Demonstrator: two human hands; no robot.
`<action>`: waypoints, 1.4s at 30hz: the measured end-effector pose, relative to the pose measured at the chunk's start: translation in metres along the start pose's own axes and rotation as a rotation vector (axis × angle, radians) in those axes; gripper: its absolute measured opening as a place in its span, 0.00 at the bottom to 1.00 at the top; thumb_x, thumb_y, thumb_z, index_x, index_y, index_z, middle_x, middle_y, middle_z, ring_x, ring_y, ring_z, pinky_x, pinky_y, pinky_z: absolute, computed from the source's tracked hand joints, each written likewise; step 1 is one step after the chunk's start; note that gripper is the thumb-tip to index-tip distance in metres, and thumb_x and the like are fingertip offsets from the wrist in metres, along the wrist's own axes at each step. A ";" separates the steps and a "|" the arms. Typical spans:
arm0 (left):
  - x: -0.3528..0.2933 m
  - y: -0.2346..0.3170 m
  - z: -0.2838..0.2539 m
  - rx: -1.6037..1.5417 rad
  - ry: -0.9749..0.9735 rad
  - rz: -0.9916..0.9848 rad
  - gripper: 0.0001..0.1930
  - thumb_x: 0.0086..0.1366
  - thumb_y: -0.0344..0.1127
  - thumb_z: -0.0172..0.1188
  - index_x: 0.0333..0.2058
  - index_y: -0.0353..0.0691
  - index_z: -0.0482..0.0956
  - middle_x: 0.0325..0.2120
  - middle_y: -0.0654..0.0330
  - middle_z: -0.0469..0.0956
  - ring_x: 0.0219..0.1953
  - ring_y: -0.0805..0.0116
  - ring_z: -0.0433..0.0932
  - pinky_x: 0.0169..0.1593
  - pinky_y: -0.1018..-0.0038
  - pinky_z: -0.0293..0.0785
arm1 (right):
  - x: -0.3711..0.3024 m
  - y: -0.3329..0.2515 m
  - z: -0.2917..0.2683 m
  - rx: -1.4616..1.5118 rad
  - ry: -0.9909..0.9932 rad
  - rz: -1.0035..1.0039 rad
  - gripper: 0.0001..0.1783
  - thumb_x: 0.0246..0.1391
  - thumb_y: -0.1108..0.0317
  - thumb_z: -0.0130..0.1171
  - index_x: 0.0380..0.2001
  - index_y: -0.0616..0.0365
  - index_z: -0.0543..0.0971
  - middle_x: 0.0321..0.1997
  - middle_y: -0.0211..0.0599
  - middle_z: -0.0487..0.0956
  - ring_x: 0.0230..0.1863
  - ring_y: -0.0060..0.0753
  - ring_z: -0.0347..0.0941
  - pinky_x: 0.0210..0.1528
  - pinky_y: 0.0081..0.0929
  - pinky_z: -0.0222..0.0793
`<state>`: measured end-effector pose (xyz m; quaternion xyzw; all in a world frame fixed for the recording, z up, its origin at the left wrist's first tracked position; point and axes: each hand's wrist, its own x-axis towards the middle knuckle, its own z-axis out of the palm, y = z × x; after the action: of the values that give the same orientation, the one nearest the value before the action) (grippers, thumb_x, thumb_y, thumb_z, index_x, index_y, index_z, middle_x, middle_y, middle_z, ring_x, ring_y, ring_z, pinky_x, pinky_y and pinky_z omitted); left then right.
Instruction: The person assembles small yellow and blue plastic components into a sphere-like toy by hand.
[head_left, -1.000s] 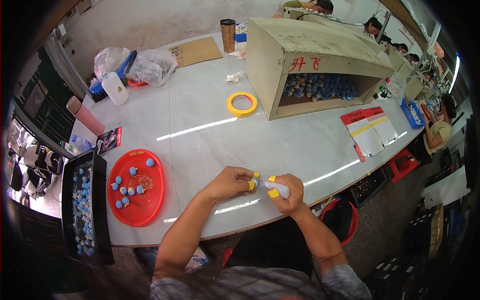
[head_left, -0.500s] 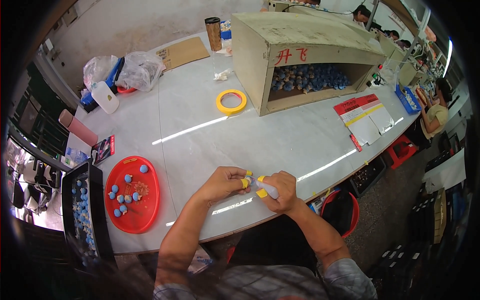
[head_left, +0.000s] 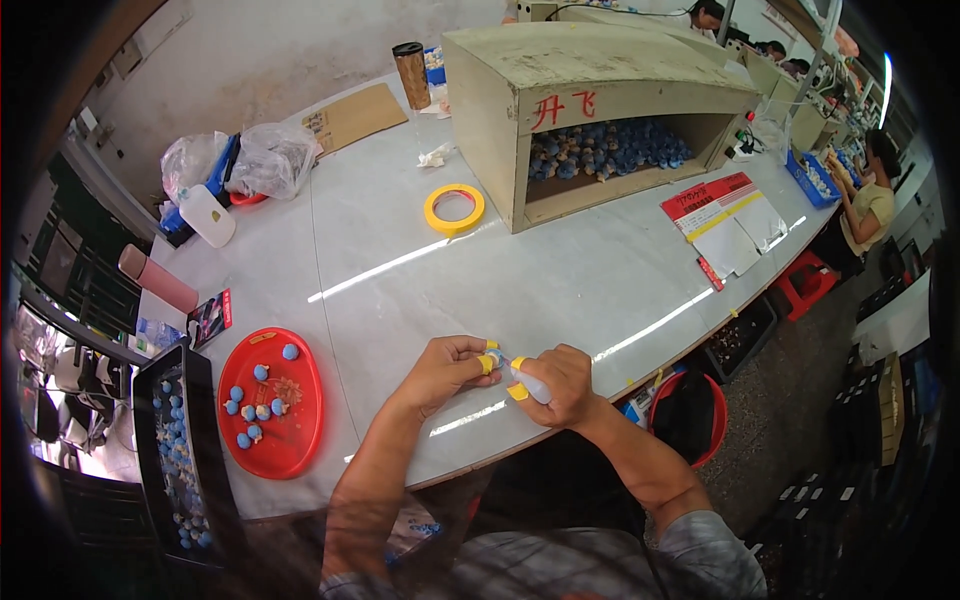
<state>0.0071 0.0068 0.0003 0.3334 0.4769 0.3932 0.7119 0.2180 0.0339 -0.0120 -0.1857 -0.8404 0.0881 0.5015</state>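
Note:
My left hand (head_left: 440, 375) pinches a small blue piece (head_left: 497, 357) between thumb and fingertips, low over the table; the fingers cover most of it. In my right hand (head_left: 568, 380) is a small whitish squeeze bottle (head_left: 531, 382), its thin tip angled toward the blue piece. Whether the tip touches it, I cannot tell. Yellow tape wraps several fingertips of both hands. To the left, a red oval plate (head_left: 283, 455) carries several small blue-and-cream balls (head_left: 261, 372).
Beside the plate stands a black tray (head_left: 207, 420) of similar balls. A beige box (head_left: 600, 65) holding many blue pieces stands at the back, near a yellow tape roll (head_left: 433, 212). A tumbler (head_left: 411, 78), pink bottle (head_left: 160, 277) and red-and-white sheet (head_left: 715, 205) lie around. Other people sit at far right.
The view has shifted slightly, so the table things sit a little differently in it. Both hands keep their holds, and the bottle's tip stays close to the blue piece.

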 end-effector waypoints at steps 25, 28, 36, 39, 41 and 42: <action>0.001 -0.001 0.005 0.004 0.008 0.008 0.16 0.64 0.25 0.58 0.49 0.22 0.72 0.41 0.51 0.78 0.39 0.67 0.82 0.42 0.81 0.80 | 0.001 0.001 0.002 -0.022 0.023 -0.006 0.16 0.35 0.71 0.68 0.32 0.60 0.76 0.18 0.33 0.73 0.15 0.33 0.68 0.18 0.26 0.56; 0.000 -0.001 0.004 0.003 0.020 0.013 0.16 0.64 0.25 0.57 0.49 0.22 0.73 0.41 0.51 0.78 0.39 0.67 0.82 0.42 0.82 0.80 | 0.001 0.000 0.003 -0.016 0.022 -0.004 0.16 0.35 0.71 0.68 0.31 0.60 0.76 0.17 0.34 0.73 0.15 0.33 0.68 0.18 0.27 0.56; -0.001 0.000 0.004 0.016 0.035 -0.003 0.16 0.64 0.26 0.58 0.49 0.24 0.73 0.40 0.51 0.79 0.39 0.67 0.82 0.43 0.82 0.80 | 0.001 -0.003 0.000 -0.003 0.040 0.004 0.15 0.36 0.70 0.67 0.31 0.61 0.76 0.18 0.35 0.75 0.16 0.35 0.70 0.20 0.26 0.60; -0.001 0.002 0.007 0.021 0.024 -0.012 0.16 0.64 0.25 0.56 0.50 0.22 0.72 0.41 0.51 0.78 0.39 0.67 0.82 0.42 0.82 0.80 | 0.001 0.001 0.006 0.044 0.048 0.011 0.13 0.38 0.72 0.67 0.30 0.61 0.76 0.17 0.35 0.73 0.14 0.34 0.65 0.18 0.28 0.57; 0.000 0.001 0.006 0.025 0.015 -0.014 0.16 0.64 0.25 0.57 0.49 0.22 0.72 0.41 0.51 0.78 0.39 0.67 0.82 0.42 0.82 0.80 | 0.000 0.001 0.005 0.043 0.041 0.023 0.13 0.38 0.72 0.67 0.30 0.61 0.76 0.18 0.35 0.73 0.14 0.35 0.66 0.18 0.28 0.58; 0.000 0.001 0.004 0.028 0.015 -0.014 0.16 0.64 0.25 0.57 0.49 0.23 0.72 0.41 0.51 0.78 0.39 0.67 0.82 0.42 0.82 0.80 | 0.001 0.001 0.005 0.045 0.034 0.031 0.13 0.38 0.72 0.67 0.31 0.61 0.76 0.18 0.36 0.73 0.14 0.35 0.66 0.18 0.28 0.59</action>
<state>0.0111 0.0069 0.0021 0.3371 0.4901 0.3841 0.7061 0.2136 0.0354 -0.0137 -0.1889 -0.8266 0.1117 0.5182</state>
